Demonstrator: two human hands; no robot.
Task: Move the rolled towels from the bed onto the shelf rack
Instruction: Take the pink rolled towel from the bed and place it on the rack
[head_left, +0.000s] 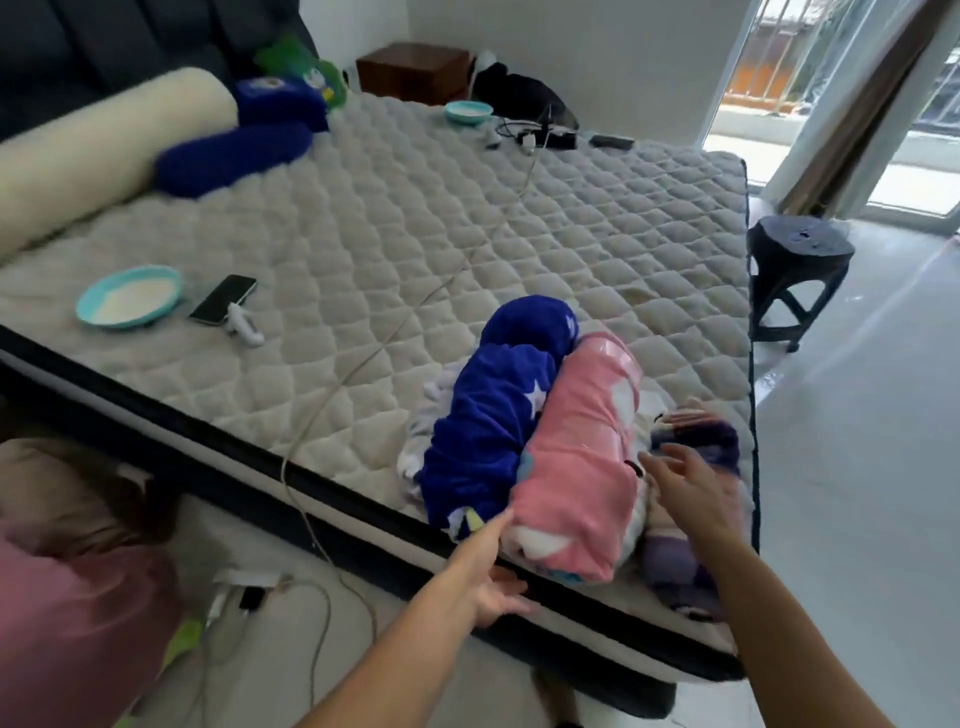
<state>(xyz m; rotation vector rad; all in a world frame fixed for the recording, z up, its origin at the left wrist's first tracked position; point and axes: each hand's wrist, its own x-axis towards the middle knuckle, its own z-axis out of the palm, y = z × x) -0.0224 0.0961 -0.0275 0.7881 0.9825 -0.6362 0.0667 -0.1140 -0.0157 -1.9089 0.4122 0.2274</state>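
Observation:
Three rolled towels lie side by side at the near corner of the bed (415, 218): a blue one with white stars (488, 410), a pink one (582, 457) and a purple one (691, 519), partly blurred. My left hand (493, 577) is open, one finger touching the near end of the pink towel at the mattress edge. Spread open, my right hand (691, 488) hovers over the gap between the pink and purple towels, holding nothing. No shelf rack is in view.
On the mattress lie a teal bowl (130, 296), a phone (223, 299), a long cable (415, 312), blue and cream bolsters (234, 156), and a second bowl (467, 111) with chargers. A black stool (795, 270) stands right of the bed. Another person's head (67, 519) is at lower left.

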